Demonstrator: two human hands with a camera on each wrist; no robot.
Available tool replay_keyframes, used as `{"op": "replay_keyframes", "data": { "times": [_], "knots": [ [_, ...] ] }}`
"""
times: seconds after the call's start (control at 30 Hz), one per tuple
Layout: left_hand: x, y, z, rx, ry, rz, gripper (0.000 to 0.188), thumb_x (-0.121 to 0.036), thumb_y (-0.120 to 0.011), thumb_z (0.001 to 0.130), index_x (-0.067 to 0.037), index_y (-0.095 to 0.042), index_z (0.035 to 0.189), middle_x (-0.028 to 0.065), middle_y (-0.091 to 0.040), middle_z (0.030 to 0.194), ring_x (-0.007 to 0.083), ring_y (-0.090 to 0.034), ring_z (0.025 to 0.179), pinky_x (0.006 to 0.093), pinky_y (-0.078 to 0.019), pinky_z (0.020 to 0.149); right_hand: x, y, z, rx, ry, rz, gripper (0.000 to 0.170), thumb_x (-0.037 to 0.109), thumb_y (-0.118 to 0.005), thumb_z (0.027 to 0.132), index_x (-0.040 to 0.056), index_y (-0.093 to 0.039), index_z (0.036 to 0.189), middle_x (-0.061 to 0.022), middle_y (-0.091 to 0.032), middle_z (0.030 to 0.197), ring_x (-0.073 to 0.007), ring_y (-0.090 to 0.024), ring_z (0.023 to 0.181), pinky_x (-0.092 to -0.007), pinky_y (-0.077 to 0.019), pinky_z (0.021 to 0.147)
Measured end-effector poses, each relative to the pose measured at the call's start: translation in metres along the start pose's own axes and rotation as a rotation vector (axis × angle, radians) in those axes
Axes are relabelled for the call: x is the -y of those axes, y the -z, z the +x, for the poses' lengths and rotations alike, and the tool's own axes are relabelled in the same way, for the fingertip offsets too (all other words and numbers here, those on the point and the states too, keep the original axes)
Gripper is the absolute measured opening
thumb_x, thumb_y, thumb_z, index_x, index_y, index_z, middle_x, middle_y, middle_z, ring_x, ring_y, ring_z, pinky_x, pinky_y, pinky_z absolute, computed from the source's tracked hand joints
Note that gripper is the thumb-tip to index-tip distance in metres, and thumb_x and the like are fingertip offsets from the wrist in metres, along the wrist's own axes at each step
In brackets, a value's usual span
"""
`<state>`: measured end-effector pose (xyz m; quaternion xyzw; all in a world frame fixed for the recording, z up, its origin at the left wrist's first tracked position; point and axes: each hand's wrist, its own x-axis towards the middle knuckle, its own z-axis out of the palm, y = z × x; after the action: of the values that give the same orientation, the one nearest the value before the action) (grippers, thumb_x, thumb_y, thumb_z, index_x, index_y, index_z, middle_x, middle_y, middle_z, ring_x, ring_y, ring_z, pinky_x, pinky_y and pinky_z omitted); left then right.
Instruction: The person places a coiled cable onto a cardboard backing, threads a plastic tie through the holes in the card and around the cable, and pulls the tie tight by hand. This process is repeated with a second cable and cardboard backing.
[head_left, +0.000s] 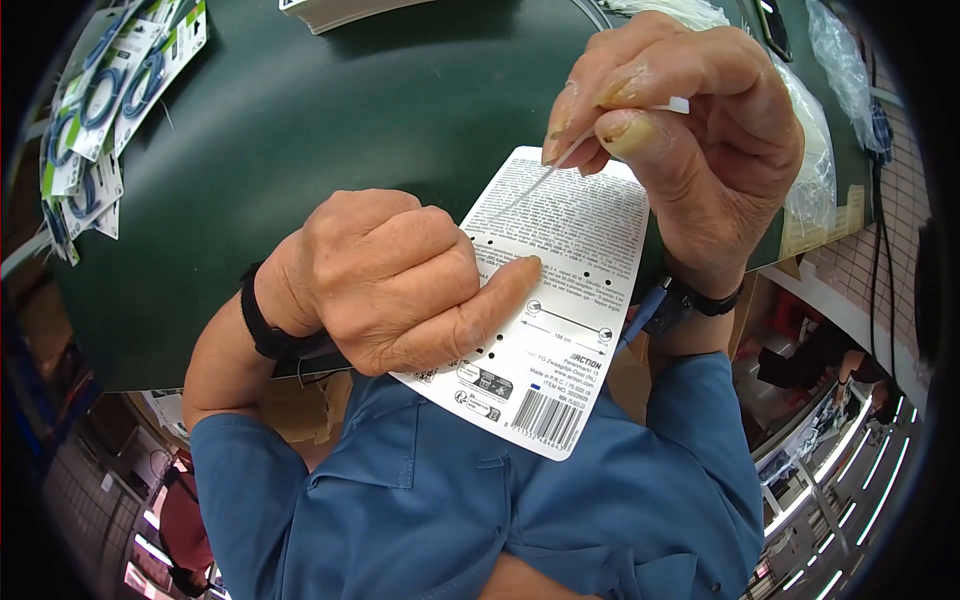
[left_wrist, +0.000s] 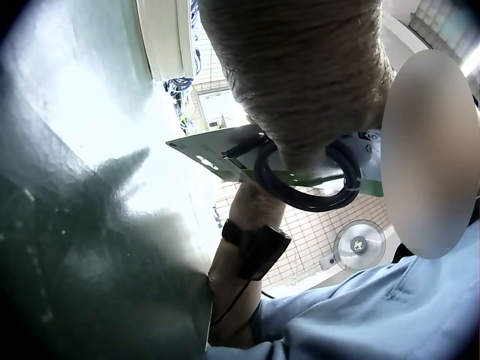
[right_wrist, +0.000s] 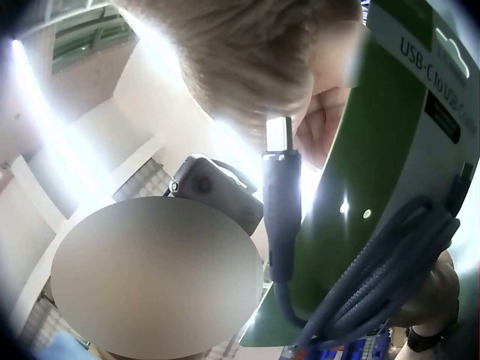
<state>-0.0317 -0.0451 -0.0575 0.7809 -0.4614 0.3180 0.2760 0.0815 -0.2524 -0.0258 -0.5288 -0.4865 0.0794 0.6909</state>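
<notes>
A printed white cardboard cable card (head_left: 560,340) is tilted over the table's front edge, its text and barcode side up in the head view. My left hand (head_left: 400,285) grips it at the left edge, thumb on the printed face. On its other side hangs a dark coiled USB-C cable (right_wrist: 375,270), its metal-tipped plug (right_wrist: 281,187) sticking out past the coil in the right wrist view. Above the card's top edge, my right hand (head_left: 700,130) pinches a thin white cable tie (head_left: 545,178) between thumb and fingers. The tie's square head pokes out behind the thumb, and its tail slants down over the card.
A dark green table (head_left: 280,110) spreads ahead. Carded cables (head_left: 100,100) lie piled at its left. At the back edge is a white stack (head_left: 345,12). Loose white cable ties (head_left: 680,12), a plastic bag (head_left: 810,150) and a phone (head_left: 773,25) lie to the right.
</notes>
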Motion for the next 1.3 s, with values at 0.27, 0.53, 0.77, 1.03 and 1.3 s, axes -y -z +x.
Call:
{"op": "replay_keyframes", "data": {
  "times": [0.27,0.53,0.77,1.03,1.3],
  "knots": [
    [0.000,-0.001,-0.001,-0.009,-0.001,0.000,0.047,-0.018,-0.077,0.068,0.003,-0.075,0.110,-0.0049,-0.044,0.064,0.0079,-0.046,0.054,0.0246,-0.0335,0.043,0.000,-0.003,-0.002,-0.040,-0.023,0.020,0.013,-0.001,-0.072,0.096,-0.0021,-0.065,0.108,-0.0199,-0.070,0.086,-0.0181,-0.069,0.071,-0.0264,-0.0544,0.059],
    [0.000,-0.001,-0.001,-0.007,-0.001,0.000,0.048,-0.019,-0.078,0.067,0.003,-0.075,0.110,-0.0048,-0.044,0.064,0.0078,-0.046,0.054,0.0248,-0.0334,0.043,-0.001,-0.004,-0.004,-0.016,-0.063,0.007,0.014,-0.004,-0.072,0.095,-0.0026,-0.065,0.108,-0.0202,-0.070,0.087,-0.0191,-0.069,0.072,-0.0272,-0.0559,0.062],
    [-0.002,-0.001,0.000,-0.009,0.024,0.029,0.048,-0.020,-0.078,0.067,0.001,-0.075,0.110,-0.0047,-0.046,0.064,0.0082,-0.047,0.055,0.0249,-0.0330,0.045,0.003,-0.004,-0.001,0.115,-0.164,-0.076,0.014,-0.007,-0.078,0.086,-0.0017,-0.069,0.095,-0.0186,-0.073,0.087,-0.0218,-0.072,0.075,-0.0314,-0.0576,0.064],
    [-0.004,-0.003,0.001,-0.040,0.098,0.069,0.043,-0.022,-0.079,0.067,-0.003,-0.074,0.106,-0.0022,-0.054,0.068,0.0099,-0.052,0.056,0.0248,-0.0331,0.047,0.009,0.002,0.001,0.348,-0.313,-0.156,0.016,-0.004,-0.083,0.078,0.0013,-0.070,0.086,-0.0128,-0.075,0.085,-0.0235,-0.075,0.077,-0.0318,-0.0581,0.068],
    [-0.005,0.000,0.005,-0.054,0.150,0.093,0.037,-0.022,-0.081,0.070,-0.004,-0.074,0.101,0.0074,-0.067,0.080,0.0179,-0.067,0.067,0.0270,-0.0454,0.052,0.008,0.005,0.003,0.341,-0.312,-0.157,0.017,0.000,-0.085,0.078,0.0014,-0.070,0.087,-0.0118,-0.075,0.084,-0.0227,-0.075,0.076,-0.0314,-0.0581,0.068]
  ]
}}
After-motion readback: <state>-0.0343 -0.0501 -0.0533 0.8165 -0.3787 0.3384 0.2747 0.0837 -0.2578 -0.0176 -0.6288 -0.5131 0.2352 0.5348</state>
